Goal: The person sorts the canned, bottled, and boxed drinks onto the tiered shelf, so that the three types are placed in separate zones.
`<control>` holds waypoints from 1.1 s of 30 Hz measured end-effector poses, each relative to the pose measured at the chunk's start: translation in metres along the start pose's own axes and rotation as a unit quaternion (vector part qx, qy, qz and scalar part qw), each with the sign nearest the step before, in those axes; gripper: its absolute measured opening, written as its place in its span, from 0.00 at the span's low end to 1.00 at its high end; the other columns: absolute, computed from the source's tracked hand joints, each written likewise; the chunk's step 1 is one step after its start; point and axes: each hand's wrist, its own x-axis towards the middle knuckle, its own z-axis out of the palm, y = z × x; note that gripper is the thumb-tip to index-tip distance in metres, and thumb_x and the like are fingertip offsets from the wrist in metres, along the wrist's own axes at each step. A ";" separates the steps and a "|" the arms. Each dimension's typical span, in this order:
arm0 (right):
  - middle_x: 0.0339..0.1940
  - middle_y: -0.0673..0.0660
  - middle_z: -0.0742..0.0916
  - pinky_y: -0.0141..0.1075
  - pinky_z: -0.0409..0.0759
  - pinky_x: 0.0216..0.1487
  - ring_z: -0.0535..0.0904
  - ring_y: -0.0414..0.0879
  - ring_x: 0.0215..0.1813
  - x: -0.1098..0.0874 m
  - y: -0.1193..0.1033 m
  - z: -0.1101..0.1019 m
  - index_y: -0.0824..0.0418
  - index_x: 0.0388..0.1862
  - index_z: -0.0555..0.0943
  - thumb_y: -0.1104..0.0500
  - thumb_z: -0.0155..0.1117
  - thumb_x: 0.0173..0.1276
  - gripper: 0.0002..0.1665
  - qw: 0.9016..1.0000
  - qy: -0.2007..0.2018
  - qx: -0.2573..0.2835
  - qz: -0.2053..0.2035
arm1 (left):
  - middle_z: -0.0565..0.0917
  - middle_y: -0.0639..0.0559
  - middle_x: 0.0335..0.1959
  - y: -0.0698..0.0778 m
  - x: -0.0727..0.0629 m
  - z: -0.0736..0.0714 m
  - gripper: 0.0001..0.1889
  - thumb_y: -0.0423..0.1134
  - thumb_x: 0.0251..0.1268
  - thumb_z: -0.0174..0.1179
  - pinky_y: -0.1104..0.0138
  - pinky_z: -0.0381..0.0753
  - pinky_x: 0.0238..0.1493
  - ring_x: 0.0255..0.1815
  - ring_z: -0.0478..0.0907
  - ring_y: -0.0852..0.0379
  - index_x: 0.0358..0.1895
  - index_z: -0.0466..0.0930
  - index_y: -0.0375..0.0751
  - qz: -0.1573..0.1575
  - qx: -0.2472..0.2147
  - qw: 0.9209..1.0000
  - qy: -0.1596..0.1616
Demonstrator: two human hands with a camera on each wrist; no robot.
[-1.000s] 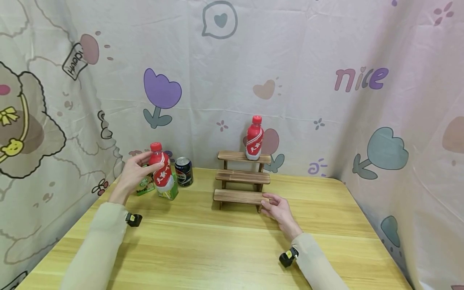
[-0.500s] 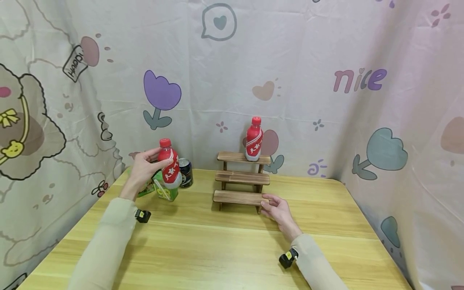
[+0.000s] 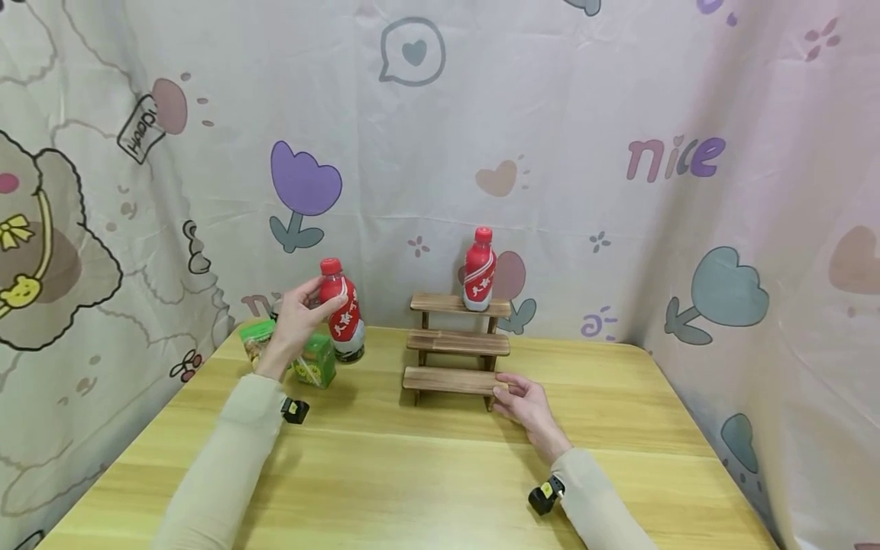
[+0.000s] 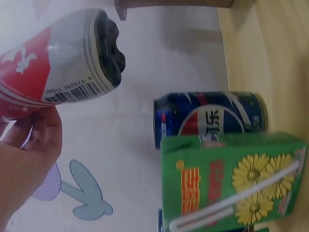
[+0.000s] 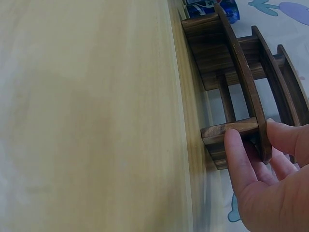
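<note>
My left hand (image 3: 292, 327) holds a red and white plastic drink bottle (image 3: 343, 312) with a red cap, gripped round its upper part. In the left wrist view, the bottle's grey base (image 4: 110, 50) hangs free above a dark blue cola can (image 4: 207, 113). My right hand (image 3: 532, 412) pinches the right end of the lowest step of a three-tier wooden display stand (image 3: 450, 380). Thumb on top and fingers below, the right wrist view shows that grip on the wood. A matching red bottle (image 3: 479, 276) stands upright on the top step, toward its right end.
A green drink carton (image 3: 315, 363) with yellow flowers and a straw stands by the left forearm, in front of the can. Another green carton (image 3: 254, 338) is farther left, partly behind the hand. A patterned cloth (image 3: 412, 153) hangs along the table's back edge.
My left hand has lifted the bottle from above the carton and carried it to the right, in front of the can. My right hand keeps its hold on the stand. The head view has tilted slightly.
</note>
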 end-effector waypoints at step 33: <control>0.39 0.57 0.79 0.44 0.84 0.52 0.84 0.46 0.38 -0.001 0.000 0.001 0.68 0.60 0.77 0.69 0.65 0.65 0.23 1.000 0.006 -0.001 -0.005 | 0.76 0.36 0.64 0.052 0.026 0.070 0.33 0.36 0.65 0.65 0.49 0.76 0.62 0.59 0.78 0.39 0.72 0.64 0.40 0.016 -0.043 0.998 -0.047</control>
